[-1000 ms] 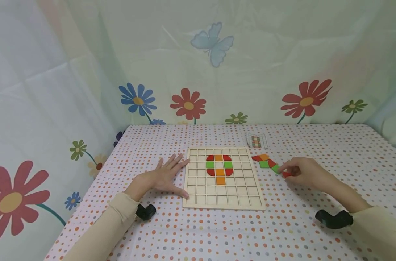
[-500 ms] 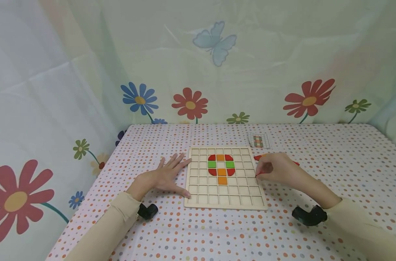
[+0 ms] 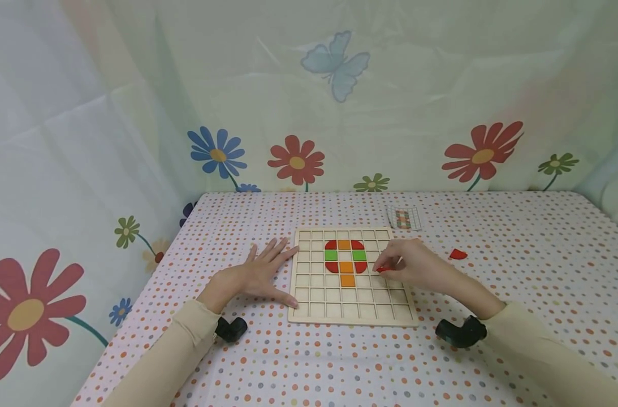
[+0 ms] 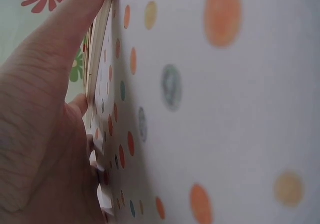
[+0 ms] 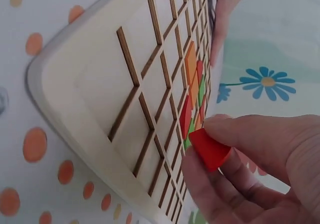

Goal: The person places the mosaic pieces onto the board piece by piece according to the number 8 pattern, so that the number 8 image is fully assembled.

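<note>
My right hand (image 3: pixel 415 267) pinches a red quarter-round tile (image 5: pixel 211 149) between thumb and fingers, above the right part of a wooden grid board (image 3: pixel 316 312). My left hand (image 3: pixel 258 278) lies with fingers spread at the board's left side, thumb and fingertips touching its edge. In the board's cells, red rounded tiles (image 3: pixel 361 267), orange square tiles (image 3: pixel 347 280) and green square tiles (image 3: pixel 359 256) form a ring with a short orange stem below. The left wrist view shows the left thumb (image 4: pixel 55 39) along the board's edge.
A loose red tile (image 3: pixel 458 254) lies on the dotted cloth right of the board. Behind the board's right corner lies a small pattern card (image 3: pixel 404 218). My right hand hides the other loose tiles. A flowered curtain (image 3: pixel 227 73) stands behind the table.
My right hand has picked up a red tile from the right of the board and moved left over the grid with it. The left hand stays at the board's edge.
</note>
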`<state>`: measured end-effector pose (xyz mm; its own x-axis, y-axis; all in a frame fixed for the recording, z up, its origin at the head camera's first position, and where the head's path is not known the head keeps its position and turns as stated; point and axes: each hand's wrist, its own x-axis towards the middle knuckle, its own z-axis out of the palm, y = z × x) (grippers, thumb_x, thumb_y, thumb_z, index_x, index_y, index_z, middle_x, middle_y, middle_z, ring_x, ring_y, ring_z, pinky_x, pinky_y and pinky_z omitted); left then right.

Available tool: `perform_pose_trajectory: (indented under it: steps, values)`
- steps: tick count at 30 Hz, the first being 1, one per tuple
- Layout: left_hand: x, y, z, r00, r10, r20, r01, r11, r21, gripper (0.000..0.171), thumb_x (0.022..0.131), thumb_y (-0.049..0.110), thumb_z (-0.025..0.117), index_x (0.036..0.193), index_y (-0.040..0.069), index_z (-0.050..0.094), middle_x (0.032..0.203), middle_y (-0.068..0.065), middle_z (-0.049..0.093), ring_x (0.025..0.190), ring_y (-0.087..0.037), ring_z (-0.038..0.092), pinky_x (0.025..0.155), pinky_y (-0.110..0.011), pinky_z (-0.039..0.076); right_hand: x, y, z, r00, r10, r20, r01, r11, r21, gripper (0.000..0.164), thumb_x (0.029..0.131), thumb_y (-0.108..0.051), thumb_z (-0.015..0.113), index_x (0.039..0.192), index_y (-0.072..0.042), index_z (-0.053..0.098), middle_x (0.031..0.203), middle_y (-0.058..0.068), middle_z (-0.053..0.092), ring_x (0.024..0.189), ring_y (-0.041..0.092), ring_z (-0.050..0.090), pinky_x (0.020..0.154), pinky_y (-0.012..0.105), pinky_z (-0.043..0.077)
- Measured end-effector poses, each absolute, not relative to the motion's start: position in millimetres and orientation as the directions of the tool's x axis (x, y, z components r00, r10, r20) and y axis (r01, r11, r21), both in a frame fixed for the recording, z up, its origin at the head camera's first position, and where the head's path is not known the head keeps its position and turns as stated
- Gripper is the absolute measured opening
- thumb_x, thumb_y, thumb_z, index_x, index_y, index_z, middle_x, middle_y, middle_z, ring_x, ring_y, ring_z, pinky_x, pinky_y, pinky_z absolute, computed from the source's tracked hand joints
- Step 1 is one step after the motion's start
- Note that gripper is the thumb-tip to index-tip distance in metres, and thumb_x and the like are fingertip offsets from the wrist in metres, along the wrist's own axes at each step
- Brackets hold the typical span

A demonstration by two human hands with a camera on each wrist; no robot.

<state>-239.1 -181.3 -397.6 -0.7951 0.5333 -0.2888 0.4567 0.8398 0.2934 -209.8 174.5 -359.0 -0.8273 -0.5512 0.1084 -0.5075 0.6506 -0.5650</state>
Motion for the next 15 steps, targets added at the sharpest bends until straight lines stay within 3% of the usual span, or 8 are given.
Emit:
perform_pose_trajectory:
  steps: [8,15]
  values:
    - [-238.0,-181.1,-398.8,-0.797,0.536,-0.279,0.46,0.838,0.295,0.121,0.082,0.069,0.078,0.171,0.024,0.01,0.176,-0.008,-0.008,0.161,-0.033,-0.009,0.125,-0.066,-0.003,-209.5,167.3,-365.0,-0.826,-0.558,0.079,-0.473,0.61,-0.636,0.009,0.087,-0.004,0.084,0.093,-0.009,0.08,0.09,-0.005,0.069,0.08,0.011,0.06,0.071,0.025,0.055]
    - [-235.7,-184.1,-401.5,-0.802,0.552,-0.227,0.485,0.825,0.292,0.117,0.084,0.072,0.074,0.171,0.026,0.011,0.176,-0.008,-0.005,0.161,-0.033,-0.007,0.125,-0.066,-0.004,-210.3,162.1,-365.6,-0.828,-0.555,0.082,-0.462,0.592,-0.661,0.008,0.09,-0.001,0.081,0.094,-0.007,0.077,0.092,-0.003,0.072,0.083,0.013,0.064,0.075,0.027,0.059]
